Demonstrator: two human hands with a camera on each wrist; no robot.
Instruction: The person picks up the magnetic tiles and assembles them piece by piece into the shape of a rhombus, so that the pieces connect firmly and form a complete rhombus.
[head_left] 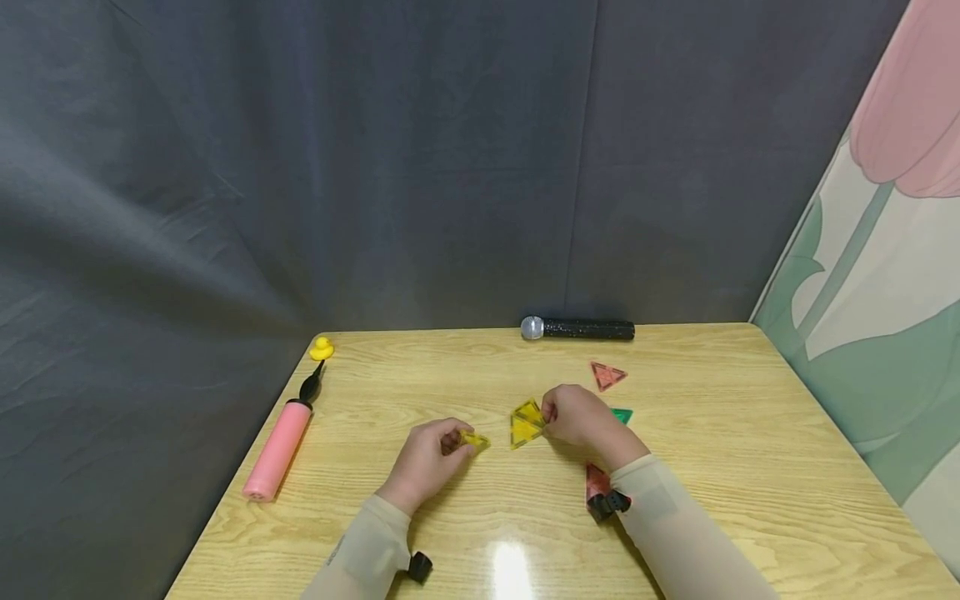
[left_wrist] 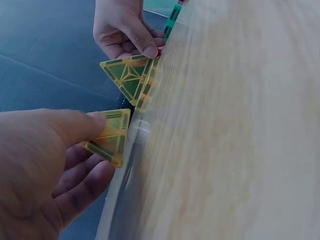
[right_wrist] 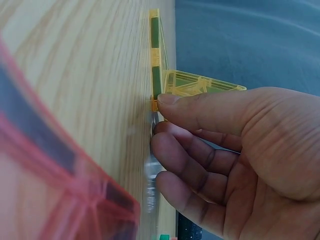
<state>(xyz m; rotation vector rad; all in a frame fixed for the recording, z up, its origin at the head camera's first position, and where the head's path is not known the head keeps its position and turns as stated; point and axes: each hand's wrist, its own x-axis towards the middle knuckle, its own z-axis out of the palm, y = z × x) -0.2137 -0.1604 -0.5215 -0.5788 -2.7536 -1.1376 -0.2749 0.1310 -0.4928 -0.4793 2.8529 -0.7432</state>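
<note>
My left hand [head_left: 427, 461] pinches a yellow triangular magnetic tile [left_wrist: 116, 131] between thumb and fingers, held just above the wooden table. A little to its right, two more yellow triangular tiles meet along an edge. One of these, a flat tile [head_left: 522, 432], lies on the table, while the raised tile [left_wrist: 131, 75] stands tilted up from it. My right hand [head_left: 583, 421] pinches this pair at its near-right corner, thumb tip [right_wrist: 169, 99] against the tile edge. A gap separates the left hand's tile from the pair.
A red triangular tile [head_left: 608, 376] lies behind the right hand, and a green tile [head_left: 622, 415] is partly hidden by it. Another red tile [head_left: 597, 479] sits by the right wrist. A microphone [head_left: 588, 329] lies at the back; a pink pump [head_left: 279, 450] and yellow duck [head_left: 322, 350] are left.
</note>
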